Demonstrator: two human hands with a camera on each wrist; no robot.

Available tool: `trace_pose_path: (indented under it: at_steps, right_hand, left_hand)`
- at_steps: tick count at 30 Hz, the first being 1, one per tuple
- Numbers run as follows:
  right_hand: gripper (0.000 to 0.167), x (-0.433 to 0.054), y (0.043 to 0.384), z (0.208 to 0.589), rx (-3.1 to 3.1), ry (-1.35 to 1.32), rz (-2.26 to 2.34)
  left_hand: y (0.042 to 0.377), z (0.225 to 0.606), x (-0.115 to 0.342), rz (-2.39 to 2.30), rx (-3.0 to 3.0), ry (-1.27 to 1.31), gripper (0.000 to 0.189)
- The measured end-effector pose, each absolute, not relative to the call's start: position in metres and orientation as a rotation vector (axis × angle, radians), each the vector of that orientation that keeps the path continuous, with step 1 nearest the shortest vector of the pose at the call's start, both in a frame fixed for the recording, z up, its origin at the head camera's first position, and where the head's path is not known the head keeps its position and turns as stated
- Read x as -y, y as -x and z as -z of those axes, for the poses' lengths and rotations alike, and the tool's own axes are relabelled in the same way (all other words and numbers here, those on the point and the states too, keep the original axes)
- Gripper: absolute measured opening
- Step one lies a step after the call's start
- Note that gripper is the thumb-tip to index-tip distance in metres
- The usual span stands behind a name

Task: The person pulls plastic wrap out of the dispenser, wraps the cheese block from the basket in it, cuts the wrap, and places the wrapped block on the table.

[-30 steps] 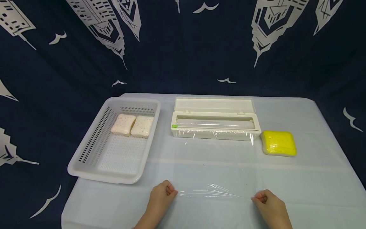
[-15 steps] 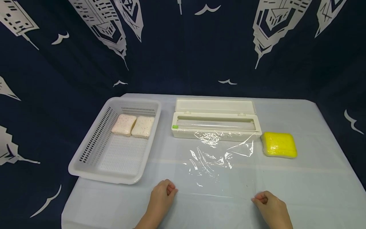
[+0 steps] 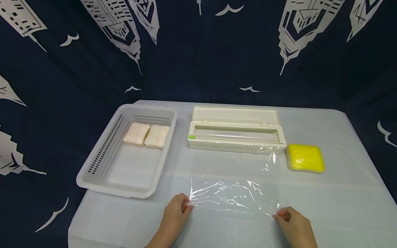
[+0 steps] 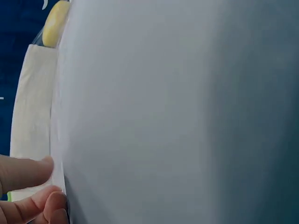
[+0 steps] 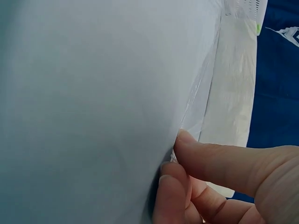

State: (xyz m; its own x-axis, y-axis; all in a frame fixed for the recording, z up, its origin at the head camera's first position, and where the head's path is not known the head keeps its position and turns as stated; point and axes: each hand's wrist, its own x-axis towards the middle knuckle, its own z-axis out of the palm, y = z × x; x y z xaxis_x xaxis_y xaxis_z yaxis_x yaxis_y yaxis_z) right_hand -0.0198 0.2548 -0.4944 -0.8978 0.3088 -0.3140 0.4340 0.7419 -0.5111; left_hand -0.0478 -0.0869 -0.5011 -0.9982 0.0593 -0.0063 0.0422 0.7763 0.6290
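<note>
A sheet of cling film (image 3: 229, 194) runs from the front of the white film dispenser (image 3: 237, 146) toward the near side of the table. My left hand (image 3: 175, 212) pinches its near left corner between thumb and fingers. At the near right corner, my right hand (image 3: 293, 222) pinches the film the same way. In the right wrist view, the film's edge (image 5: 196, 91) leads up from the thumb and fingertips. The dispenser's lid (image 3: 235, 115) stands open, with the clear roll (image 3: 237, 135) visible inside and a small green piece (image 3: 192, 137) at the left end.
On the left stands a white perforated basket (image 3: 83, 175) holding two pale speckled slices, like bread (image 3: 136, 134). A shiny yellow rounded block (image 3: 305, 158) lies right of the dispenser. A white cover drapes the table (image 3: 347, 193), and a dark blue patterned cloth (image 3: 201, 62) hangs behind.
Both hands keep their pinch and stay nearly in place. The film's wrinkles and shine have shifted from near the dispenser toward the hands. The head view has shifted slightly.
</note>
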Motion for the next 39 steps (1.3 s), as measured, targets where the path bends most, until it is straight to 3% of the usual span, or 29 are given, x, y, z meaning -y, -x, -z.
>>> trace_pose_path:
  at_steps: [6,13,17,22,26,31,39]
  right_hand:
    - [0.021,-0.253,0.021,0.495,-2.730,-0.627,0.877]
    - [0.022,-0.251,0.021,0.495,-2.723,-0.666,0.876]
    - [0.022,-0.252,0.019,0.496,-2.735,-0.661,0.877]
    - [0.021,-0.254,0.018,0.496,-2.731,-0.651,0.883]
    - [0.021,-0.254,0.018,0.496,-2.714,-0.659,0.890]
    - [0.019,-0.255,0.018,0.494,-2.711,-0.666,0.895]
    - [0.019,-0.259,0.013,0.492,-2.719,-0.633,0.915]
  left_hand:
    - [0.046,0.479,0.089,-0.993,-3.010,-0.056,0.022]
    - [0.060,0.405,0.112,-1.277,-3.218,-0.148,0.027]
    - [0.083,0.357,0.140,-1.381,-3.279,-0.125,0.031]
    - [0.138,0.323,0.174,-1.385,-3.067,0.058,0.048]
    - [0.188,0.330,0.191,-1.304,-2.931,0.137,0.062]
    - [0.234,0.366,0.199,-1.175,-2.838,0.196,0.074]
    - [0.262,0.422,0.195,-0.945,-2.776,0.130,0.082]
